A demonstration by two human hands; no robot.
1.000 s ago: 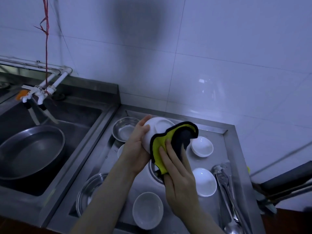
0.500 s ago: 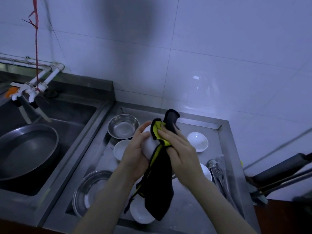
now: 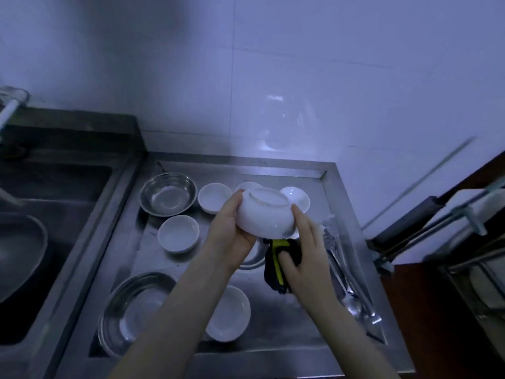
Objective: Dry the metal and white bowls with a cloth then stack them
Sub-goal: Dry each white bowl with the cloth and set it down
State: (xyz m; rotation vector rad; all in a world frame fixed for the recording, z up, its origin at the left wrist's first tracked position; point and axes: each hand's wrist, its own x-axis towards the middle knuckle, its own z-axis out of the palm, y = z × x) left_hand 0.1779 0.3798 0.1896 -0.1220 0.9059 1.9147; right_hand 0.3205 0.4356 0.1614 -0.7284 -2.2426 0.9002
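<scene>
Cloth point(image 3: 280, 262) now below upturned white bowl point(image 3: 265, 213), between fingers point(image 3: 296, 212).

Dim bluish light; white tiled wall point(image 3: 300, 77) behind my steel counter point(image 3: 352, 214), sink basin point(image 3: 54, 187) left of it.

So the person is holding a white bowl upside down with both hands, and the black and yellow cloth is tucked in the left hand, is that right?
Not quite. The white bowl is held upside down between both hands, but the black and yellow cloth is gripped in the right hand, not the left hand. The head view shows it.
</scene>
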